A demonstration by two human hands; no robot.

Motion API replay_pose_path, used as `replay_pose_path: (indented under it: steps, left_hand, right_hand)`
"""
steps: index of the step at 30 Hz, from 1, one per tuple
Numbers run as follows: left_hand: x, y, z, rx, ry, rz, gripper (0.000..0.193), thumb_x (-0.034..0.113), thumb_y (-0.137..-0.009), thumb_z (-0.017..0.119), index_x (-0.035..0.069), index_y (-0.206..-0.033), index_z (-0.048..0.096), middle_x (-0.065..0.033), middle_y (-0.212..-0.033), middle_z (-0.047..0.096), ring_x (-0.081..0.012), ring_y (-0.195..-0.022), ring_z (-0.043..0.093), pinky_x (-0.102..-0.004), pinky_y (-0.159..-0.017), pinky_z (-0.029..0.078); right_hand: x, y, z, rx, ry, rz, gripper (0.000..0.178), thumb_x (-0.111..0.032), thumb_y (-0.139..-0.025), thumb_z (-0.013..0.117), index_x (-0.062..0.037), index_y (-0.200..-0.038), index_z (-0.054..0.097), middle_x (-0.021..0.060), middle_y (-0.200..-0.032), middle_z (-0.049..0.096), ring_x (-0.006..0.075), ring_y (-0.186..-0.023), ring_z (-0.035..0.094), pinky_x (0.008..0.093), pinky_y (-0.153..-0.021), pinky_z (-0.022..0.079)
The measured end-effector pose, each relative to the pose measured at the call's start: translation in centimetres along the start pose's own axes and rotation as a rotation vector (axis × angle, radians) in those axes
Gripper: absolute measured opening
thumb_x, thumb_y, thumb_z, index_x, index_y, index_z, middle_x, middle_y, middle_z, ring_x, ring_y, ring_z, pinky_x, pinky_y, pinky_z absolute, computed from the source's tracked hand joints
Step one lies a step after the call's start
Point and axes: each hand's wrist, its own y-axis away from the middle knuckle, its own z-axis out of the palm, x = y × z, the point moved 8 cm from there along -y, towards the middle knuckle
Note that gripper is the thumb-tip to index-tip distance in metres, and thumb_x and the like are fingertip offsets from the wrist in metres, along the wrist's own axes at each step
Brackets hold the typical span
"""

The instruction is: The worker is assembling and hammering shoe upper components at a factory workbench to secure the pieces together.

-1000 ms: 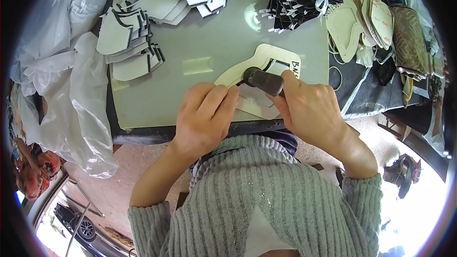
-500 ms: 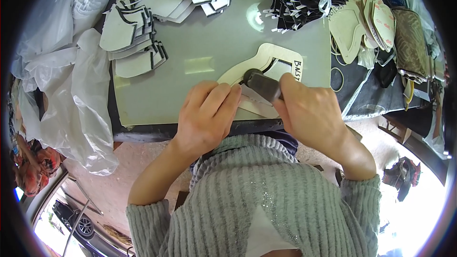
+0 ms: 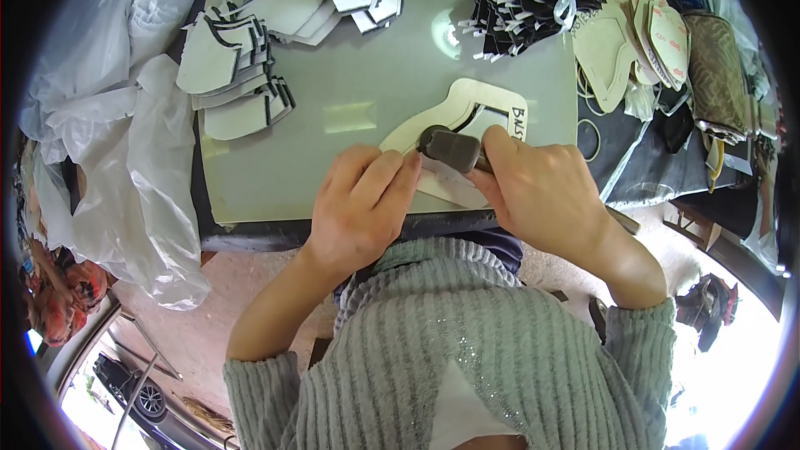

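My right hand [image 3: 546,187] is closed round the handle of a hammer, whose dark, blocky head [image 3: 450,150] lies over a cream board template [image 3: 473,96]. The template has a cut-out and black handwriting at its right end. A pale piece with a dark edge [image 3: 483,122] shows inside the cut-out. Beside the hammer head, my left hand [image 3: 362,200] has its fingers pressed together, their tips on the template's left side. The hammer and the fingers hide what lies directly under them.
Stacks of pale cut pieces with dark edges [image 3: 221,58] lie at the table's far left. A tied bundle of black pieces [image 3: 533,0] sits at the back, beside more cream templates [image 3: 604,50]. Crumpled clear plastic [image 3: 125,150] hangs at the left. A rolled patterned cloth [image 3: 718,75] lies right.
The hammer head has shifted slightly left, closer to my left fingertips, and its tilt has changed. My left hand stays nearly still on the template.
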Motion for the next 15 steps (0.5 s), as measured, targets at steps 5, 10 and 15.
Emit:
replay_pose_path:
  steps: [5,10,15]
  left_hand:
    - [-0.1,0.4,-0.3,0.004,0.03,0.006,0.023,0.005,-0.073,0.078,0.002,-0.092,0.065,-0.0077,-0.096,0.062,-0.026,-0.089,0.061,-0.0353,-0.073,0.053]
    - [-0.5,0.7,-0.5,0.043,0.104,-0.03,0.027,0.003,-0.074,0.079,0.003,-0.094,0.061,-0.0094,-0.096,0.063,-0.0291,-0.087,0.063,-0.037,-0.074,0.054]
    - [-1.4,0.9,-1.0,0.045,0.171,-0.132,0.03,0.0,-0.075,0.078,0.003,-0.097,0.059,-0.0117,-0.098,0.064,-0.0322,-0.087,0.065,-0.0389,-0.075,0.056]
  right_hand:
    - [0.0,-0.3,-0.5,0.04,-0.043,-0.032,0.036,-0.034,-0.096,0.061,-0.0037,-0.082,0.048,0.0078,-0.056,0.058,0.0255,-0.046,0.061,0.0358,-0.041,0.046]
    - [0.1,-0.8,-0.6,-0.044,-0.018,-0.055,0.037,-0.036,-0.097,0.059,-0.0027,-0.084,0.05,0.0098,-0.058,0.06,0.0278,-0.049,0.063,0.038,-0.042,0.046]
    - [-0.1,-0.7,-0.8,-0.038,-0.08,-0.09,0.035,-0.035,-0.096,0.06,-0.0014,-0.086,0.052,0.0121,-0.061,0.063,0.0327,-0.052,0.063,0.0419,-0.048,0.048]
